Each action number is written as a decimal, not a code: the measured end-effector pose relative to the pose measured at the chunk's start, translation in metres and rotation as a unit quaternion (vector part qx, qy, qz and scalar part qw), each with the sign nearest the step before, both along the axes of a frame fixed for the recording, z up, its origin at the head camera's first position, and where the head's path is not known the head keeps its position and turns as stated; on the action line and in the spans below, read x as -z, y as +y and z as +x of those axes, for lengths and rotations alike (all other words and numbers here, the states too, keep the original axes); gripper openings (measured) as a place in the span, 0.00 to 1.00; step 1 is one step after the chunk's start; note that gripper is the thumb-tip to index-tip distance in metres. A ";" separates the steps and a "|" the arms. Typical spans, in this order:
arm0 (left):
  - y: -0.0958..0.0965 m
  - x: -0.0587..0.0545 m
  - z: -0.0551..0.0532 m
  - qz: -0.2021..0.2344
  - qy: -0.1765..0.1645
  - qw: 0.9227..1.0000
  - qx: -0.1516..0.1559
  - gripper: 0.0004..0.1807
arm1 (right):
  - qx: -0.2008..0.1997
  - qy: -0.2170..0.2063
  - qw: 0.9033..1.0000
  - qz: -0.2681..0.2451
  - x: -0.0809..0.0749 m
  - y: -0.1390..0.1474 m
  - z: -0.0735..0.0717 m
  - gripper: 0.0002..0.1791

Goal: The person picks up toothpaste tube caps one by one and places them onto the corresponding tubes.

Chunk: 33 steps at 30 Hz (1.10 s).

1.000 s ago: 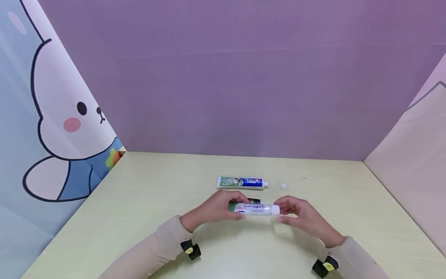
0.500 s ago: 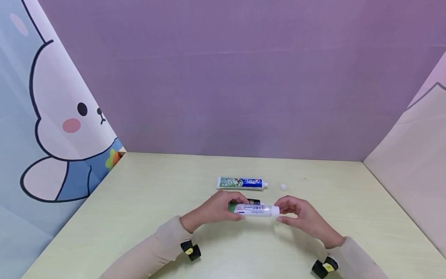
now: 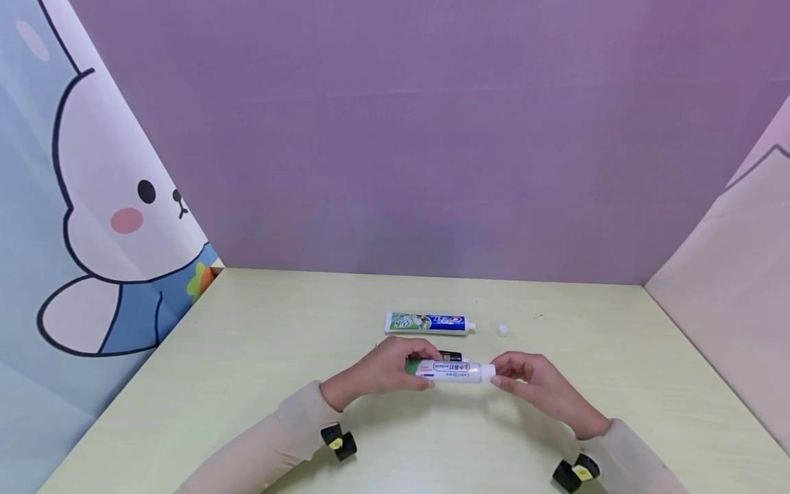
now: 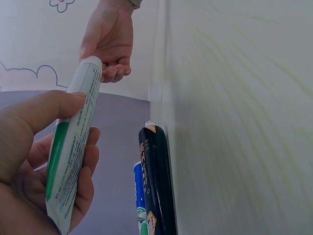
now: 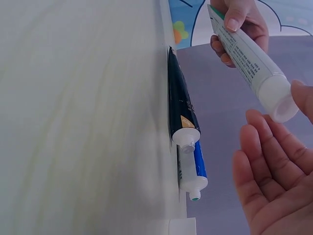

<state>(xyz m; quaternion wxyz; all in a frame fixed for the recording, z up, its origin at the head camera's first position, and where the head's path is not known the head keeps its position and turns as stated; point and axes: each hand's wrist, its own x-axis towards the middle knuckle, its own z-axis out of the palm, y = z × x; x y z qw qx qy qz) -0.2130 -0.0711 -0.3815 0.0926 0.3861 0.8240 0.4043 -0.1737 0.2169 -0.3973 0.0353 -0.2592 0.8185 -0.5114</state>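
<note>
My left hand point(image 3: 395, 367) grips a white and green toothpaste tube point(image 3: 453, 371) by its tail end, thumb on one side and fingers on the other. The tube is held level, raised off the table in the wrist views. At its other end, my right hand point(image 3: 537, 384) pinches the white cap point(image 5: 278, 100) between thumb and index finger. Its other fingers are loosely bent beneath the cap. Behind the held tube, a black toothpaste tube point(image 4: 155, 181) lies on the table, partly hidden in the head view; its bare nozzle point(image 5: 187, 147) shows in the right wrist view.
Farther back lies a green and blue toothpaste tube point(image 3: 426, 324), its uncapped nozzle pointing right. A small white cap point(image 3: 503, 330) sits to the right of it. A purple panel point(image 3: 432, 151) stands along the back edge of the pale wooden table point(image 3: 296, 309).
My right thumb and fingers have come closer together onto the cap. The left hand and the tube stay almost still.
</note>
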 end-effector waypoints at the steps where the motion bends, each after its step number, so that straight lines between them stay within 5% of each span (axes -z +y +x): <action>1: 0.000 -0.001 0.000 0.000 -0.001 1.000 0.000 0.18 | -0.002 -0.009 1.000 0.000 -0.001 0.000 0.001 0.09; 10: -0.001 -0.004 0.003 0.004 -0.007 1.000 0.003 0.18 | -0.031 -0.061 0.998 -0.012 -0.004 0.003 0.002 0.14; 20: -0.001 -0.005 0.003 0.003 -0.009 1.000 0.000 0.18 | -0.021 0.024 0.999 0.003 -0.003 0.000 -0.001 0.17; 33: 0.001 -0.001 0.000 -0.001 -0.010 1.000 -0.002 0.18 | -0.017 0.058 0.998 -0.008 0.001 -0.001 -0.001 0.15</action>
